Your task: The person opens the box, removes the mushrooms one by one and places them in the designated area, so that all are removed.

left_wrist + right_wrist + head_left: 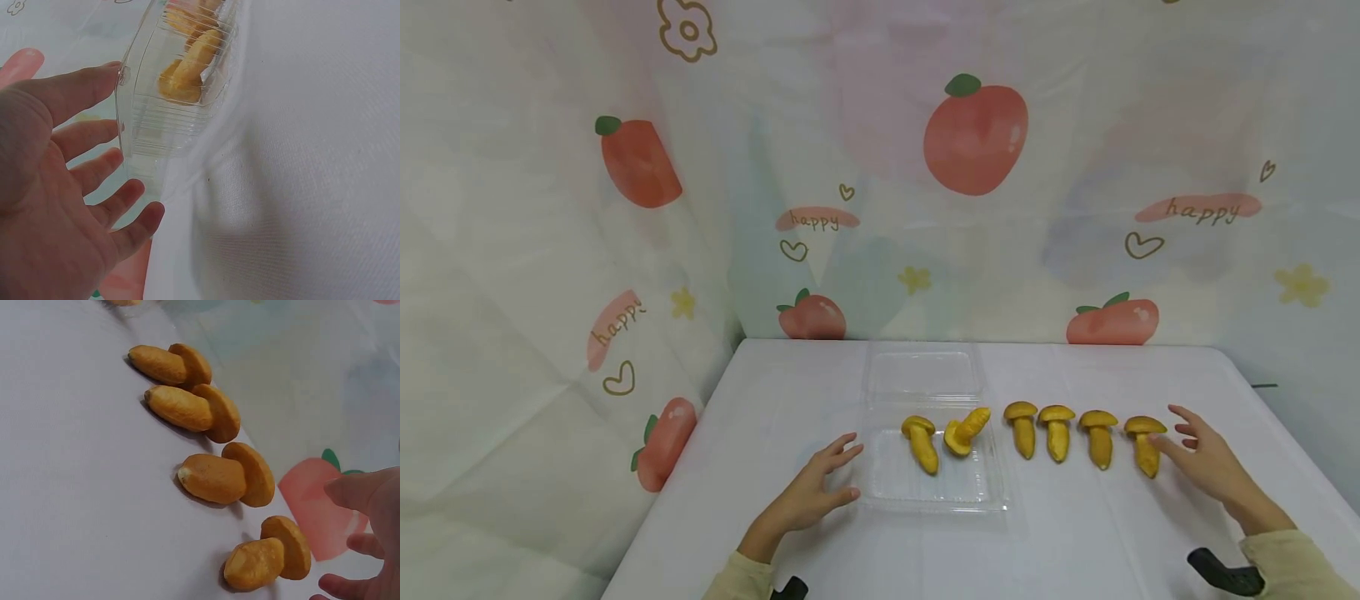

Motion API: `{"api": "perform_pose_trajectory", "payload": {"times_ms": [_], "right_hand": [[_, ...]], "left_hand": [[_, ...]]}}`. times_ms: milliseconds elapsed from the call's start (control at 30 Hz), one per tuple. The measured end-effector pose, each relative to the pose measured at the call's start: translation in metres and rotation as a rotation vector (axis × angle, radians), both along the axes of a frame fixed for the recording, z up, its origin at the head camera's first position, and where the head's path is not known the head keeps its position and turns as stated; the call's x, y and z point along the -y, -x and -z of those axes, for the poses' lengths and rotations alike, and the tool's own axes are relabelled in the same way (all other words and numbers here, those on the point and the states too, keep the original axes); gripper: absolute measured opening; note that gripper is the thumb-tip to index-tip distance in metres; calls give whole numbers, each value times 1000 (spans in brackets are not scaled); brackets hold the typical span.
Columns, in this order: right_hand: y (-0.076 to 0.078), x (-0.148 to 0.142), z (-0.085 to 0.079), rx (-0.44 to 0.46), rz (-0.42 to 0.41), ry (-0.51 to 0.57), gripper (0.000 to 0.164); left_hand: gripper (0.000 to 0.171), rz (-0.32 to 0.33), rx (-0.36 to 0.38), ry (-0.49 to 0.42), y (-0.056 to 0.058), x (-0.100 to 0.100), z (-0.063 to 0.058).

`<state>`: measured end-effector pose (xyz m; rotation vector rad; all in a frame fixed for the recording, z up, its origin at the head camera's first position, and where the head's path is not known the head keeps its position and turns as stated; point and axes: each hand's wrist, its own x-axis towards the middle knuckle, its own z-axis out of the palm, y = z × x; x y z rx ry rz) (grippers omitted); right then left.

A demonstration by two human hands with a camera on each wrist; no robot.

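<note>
Two yellow-brown mushrooms lie in a clear plastic box: one mushroom (922, 447) to the left, another mushroom (967, 431) tilted at the right. The box (887, 493) has its lid (922, 372) folded back behind it. My left hand (811, 493) is beside the box's left side, fingers spread and holding nothing. On the table a row of mushrooms stretches rightward from the box. My right hand (1206, 457) is next to the rightmost mushroom (1145, 446), its fingers loosely spread; in the right wrist view the thumb stands apart from that mushroom (256, 565).
Other mushrooms in the row are a mushroom (1022, 430), a second mushroom (1057, 433) and a third mushroom (1099, 438). They lie on a white-covered table (1075, 542). A printed cloth backdrop (880, 167) rises behind the table and along its left.
</note>
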<state>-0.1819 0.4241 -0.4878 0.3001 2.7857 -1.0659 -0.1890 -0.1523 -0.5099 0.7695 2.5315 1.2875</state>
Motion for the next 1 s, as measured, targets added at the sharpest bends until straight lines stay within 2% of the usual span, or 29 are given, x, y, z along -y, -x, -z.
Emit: {"api": "perform_pose_trajectory", "payload": {"times_ms": [200,533,833,1000], "right_hand": [[-2,9,-13,-56,-15,-8,84],[-2,38,-35,-114,-103,13,85],[-5,76,-40,-238,-223,50,77],[-4,96,-41,-257,-262,91,77]], "left_hand": [[63,-6,2,3,-1,-1,-3],[64,-4,27,3,0,-2,-4],[64,1,18,9,1,0,-3],[64,0,31,4,0,-1,-3]]}}
